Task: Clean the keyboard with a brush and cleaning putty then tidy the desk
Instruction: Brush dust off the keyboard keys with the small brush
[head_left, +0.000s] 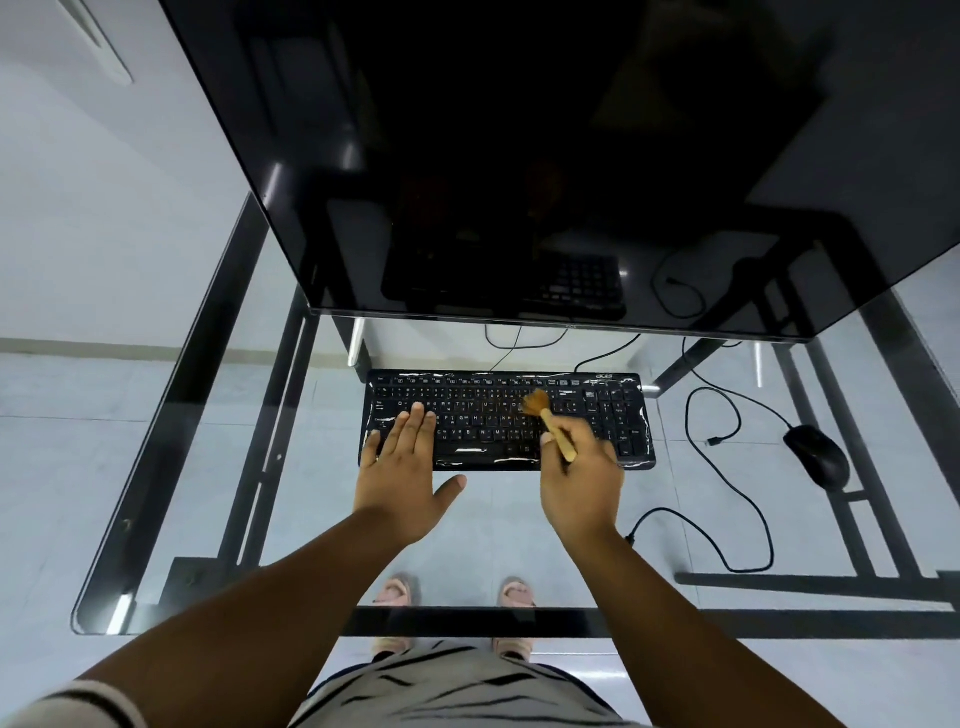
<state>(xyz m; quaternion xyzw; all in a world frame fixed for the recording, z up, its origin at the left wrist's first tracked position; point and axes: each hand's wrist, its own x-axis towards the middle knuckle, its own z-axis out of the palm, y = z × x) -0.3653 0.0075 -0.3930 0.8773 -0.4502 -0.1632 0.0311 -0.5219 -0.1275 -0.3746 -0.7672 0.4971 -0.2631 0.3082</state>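
Glass surface (270, 509): keyboard (506, 421) is pinned by flat, open left hand (402, 467); brush (550, 423) is gripped in right hand (582, 478), bristles on keys.

One head-worn wide-angle view looks steeply forward and down from close above the glass desk (208, 467), monitor (519, 156) looming near.

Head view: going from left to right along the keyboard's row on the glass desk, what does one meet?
Left hand → brush → right hand → mouse. Both hands and the brush lie over the keyboard.
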